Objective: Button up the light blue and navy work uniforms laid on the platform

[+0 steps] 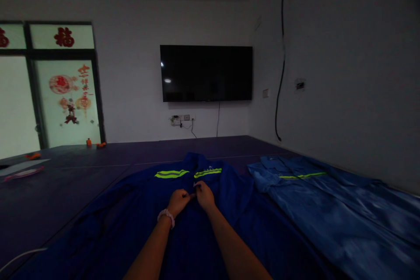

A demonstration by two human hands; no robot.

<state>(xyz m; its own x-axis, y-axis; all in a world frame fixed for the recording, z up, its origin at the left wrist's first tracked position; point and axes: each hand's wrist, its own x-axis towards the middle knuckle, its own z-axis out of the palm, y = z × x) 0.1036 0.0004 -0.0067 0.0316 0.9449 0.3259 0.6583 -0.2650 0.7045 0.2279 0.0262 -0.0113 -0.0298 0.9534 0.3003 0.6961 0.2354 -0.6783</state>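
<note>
Dim room, with a dark table [82,157] spread before you. The dark blue jacket [138,210] lies flat at its centre, yellow stripes [171,174] at 12 o'clock. Your left hand [179,201] and right hand [205,194] meet on its front, fingers pinched narrow on the cloth. A lighter blue jacket [311,201] lies just beside at 3 o'clock.

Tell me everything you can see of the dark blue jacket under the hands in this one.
The dark blue jacket lies spread front-up on the dark table, collar away from the camera. It looks like woven work cloth, with two yellow-green reflective stripes across the chest, one each side of the front opening. The left hand and right hand pinch the cloth at that opening, just below the stripes. A lighter blue garment lies beside it.
</note>
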